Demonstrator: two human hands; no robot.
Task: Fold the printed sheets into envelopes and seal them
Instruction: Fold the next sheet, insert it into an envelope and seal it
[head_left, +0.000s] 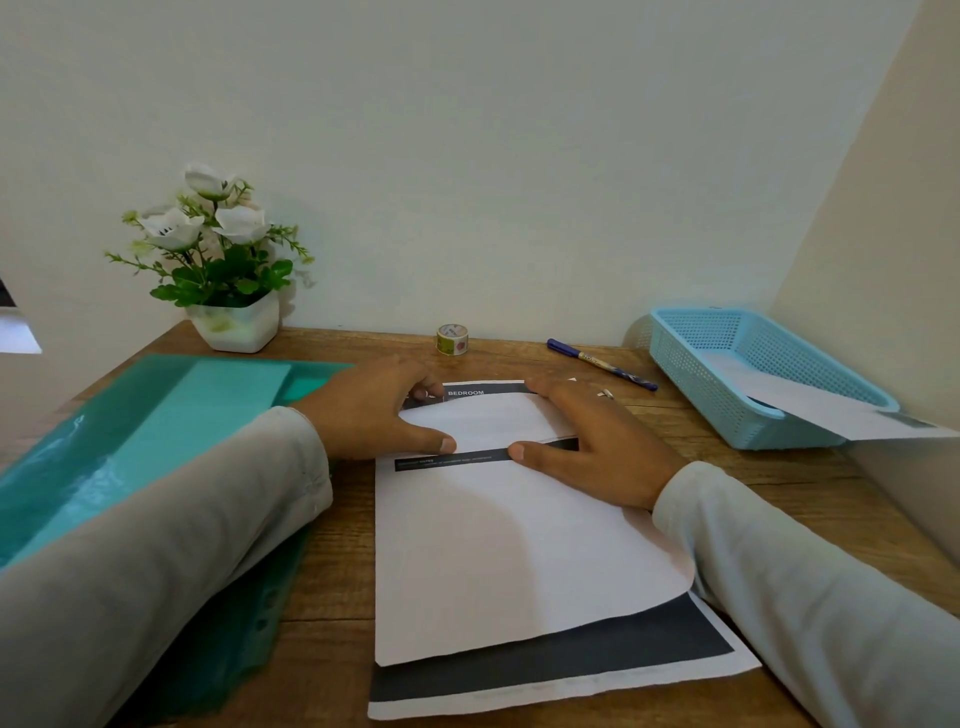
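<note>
We pressed our left hand and right hand, fingers spread flat, gripping nothing, on the printed sheet at the worktop's middle. A teal folder lay under our left sleeve. Tape roll, pen and flowerpot lined the far edge; a blue basket filled the right corner.

Soft, even light, a faint shadow curving across the printed sheet, sleeves blurred, wide-angle bending at the edges
</note>
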